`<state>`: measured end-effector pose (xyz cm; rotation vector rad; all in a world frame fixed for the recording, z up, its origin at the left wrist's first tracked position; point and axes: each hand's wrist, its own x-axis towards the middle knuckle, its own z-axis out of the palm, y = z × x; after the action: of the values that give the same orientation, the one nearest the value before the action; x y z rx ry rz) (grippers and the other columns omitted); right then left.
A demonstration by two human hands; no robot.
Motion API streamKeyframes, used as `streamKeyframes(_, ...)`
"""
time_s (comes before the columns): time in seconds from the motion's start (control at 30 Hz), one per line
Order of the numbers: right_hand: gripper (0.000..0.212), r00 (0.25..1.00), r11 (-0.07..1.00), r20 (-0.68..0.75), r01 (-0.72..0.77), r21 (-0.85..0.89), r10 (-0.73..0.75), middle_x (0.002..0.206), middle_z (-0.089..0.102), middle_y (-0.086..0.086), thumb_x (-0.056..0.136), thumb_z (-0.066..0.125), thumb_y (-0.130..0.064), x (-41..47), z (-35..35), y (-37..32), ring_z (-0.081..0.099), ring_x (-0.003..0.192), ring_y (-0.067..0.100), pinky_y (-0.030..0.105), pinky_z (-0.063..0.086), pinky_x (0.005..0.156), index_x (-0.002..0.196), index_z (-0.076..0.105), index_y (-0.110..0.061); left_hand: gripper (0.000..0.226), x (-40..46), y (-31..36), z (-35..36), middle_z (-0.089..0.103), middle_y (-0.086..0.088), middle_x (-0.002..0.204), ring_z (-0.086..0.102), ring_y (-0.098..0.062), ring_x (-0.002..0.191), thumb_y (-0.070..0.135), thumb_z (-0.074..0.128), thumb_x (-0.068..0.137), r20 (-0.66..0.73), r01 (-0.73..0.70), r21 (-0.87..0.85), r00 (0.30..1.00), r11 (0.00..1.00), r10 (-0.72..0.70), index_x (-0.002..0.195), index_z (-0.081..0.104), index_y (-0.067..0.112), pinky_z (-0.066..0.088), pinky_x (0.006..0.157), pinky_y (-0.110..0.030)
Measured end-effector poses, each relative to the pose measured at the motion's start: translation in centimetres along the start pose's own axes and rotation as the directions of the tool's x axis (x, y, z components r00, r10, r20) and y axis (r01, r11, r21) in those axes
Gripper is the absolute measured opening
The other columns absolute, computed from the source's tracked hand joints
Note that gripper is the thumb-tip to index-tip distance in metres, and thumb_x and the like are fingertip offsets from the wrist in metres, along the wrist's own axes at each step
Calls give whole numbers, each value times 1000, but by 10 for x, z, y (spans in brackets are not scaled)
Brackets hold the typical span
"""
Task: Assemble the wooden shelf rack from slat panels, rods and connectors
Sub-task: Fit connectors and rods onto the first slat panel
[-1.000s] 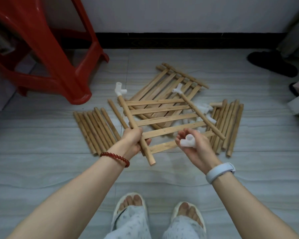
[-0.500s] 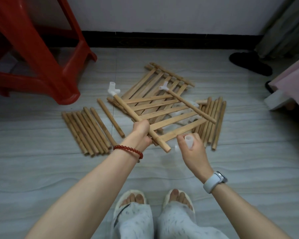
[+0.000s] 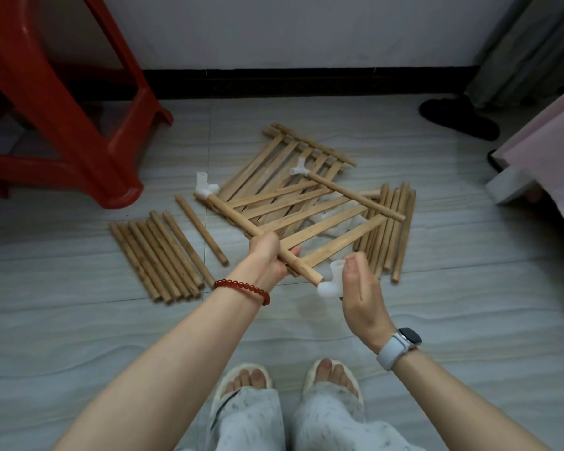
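My left hand (image 3: 267, 255) grips the side rod (image 3: 238, 218) of a wooden slat panel (image 3: 310, 219), held tilted above the floor. That rod carries a white connector (image 3: 205, 187) at its far end. My right hand (image 3: 360, 288) holds another white connector (image 3: 331, 283) against the rod's near end. The panel's other side rod (image 3: 355, 198) also has a white connector (image 3: 300, 167) on its far end. A second slat panel (image 3: 293, 148) lies flat under it.
A row of loose rods (image 3: 157, 258) lies on the floor to the left, one single rod (image 3: 201, 229) beside it, and another bundle of rods (image 3: 394, 229) to the right. A red plastic stool (image 3: 62, 102) stands at far left. A black slipper (image 3: 459, 117) lies at the back right.
My right hand has brought the white connector from in front of the panel onto the near end of the rod. The left hand has slid a little along the rod and tilted the panel.
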<state>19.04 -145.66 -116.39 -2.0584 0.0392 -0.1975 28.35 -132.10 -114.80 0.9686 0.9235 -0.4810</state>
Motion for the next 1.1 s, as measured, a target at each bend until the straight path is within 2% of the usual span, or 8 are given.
streamKeyframes(0.1,22,997,999,-65,42,-34,-44,61,41,-10,90,24,-49,-4,3,-1,44,52,2,18,31,47,82,35,-32,38,-3,3,0,48,-26,129,58,-40,107,6,28,101,-3,26,-30,1000,999,-26,137,38,5,47,53,-40)
streamKeyframes(0.27,22,990,998,-128,48,-34,-52,70,45,-11,89,24,-50,-2,2,-1,48,61,-2,14,34,51,86,38,-33,37,-9,6,1,47,-26,131,57,-37,97,9,29,102,6,57,-75,998,996,-57,137,38,6,47,57,-43)
streamKeyframes(0.53,34,981,994,-159,101,-46,-107,74,45,-13,89,27,-47,3,1,-8,49,67,-4,11,36,55,91,44,-17,35,-13,9,3,46,-24,131,56,-35,108,13,28,102,1,89,-86,996,992,-89,135,39,7,43,49,-43)
streamKeyframes(0.67,47,972,973,-87,211,-96,-219,77,40,-15,94,24,-57,1,0,-12,46,64,-2,11,36,56,89,44,-15,33,-13,8,0,50,-22,126,58,-32,94,10,31,101,-29,61,-50,998,997,-63,130,44,5,44,51,-40)
streamKeyframes(0.8,68,945,935,-37,315,-164,-325,84,43,-6,96,18,-56,2,0,-13,43,65,4,21,38,60,89,55,0,32,-11,4,0,56,-19,96,58,-27,73,6,31,100,-58,-13,-5,998,1000,13,128,47,6,46,42,-34)
streamKeyframes(0.9,67,918,871,54,391,-297,-393,74,47,2,99,17,-51,4,-6,-10,48,54,16,24,37,45,84,58,0,30,-13,0,0,56,-18,82,59,-25,67,5,30,99,-73,-32,6,997,999,32,123,48,5,46,41,-30)
streamKeyframes(1.0,52,894,766,163,443,-466,-417,58,52,2,94,37,-48,6,-15,-3,47,39,18,24,33,34,78,60,-4,24,-13,0,-3,58,-18,79,59,-27,67,5,33,99,-54,-30,-8,998,1000,29,118,47,4,46,50,-39)
streamKeyframes(1.1,50,904,792,179,426,-437,-387,55,49,3,91,44,-49,4,-14,4,44,40,18,30,37,34,70,54,-5,33,-17,1,-7,60,-19,85,61,-27,69,7,39,99,1,-27,-18,1000,999,27,132,37,4,48,55,-44)
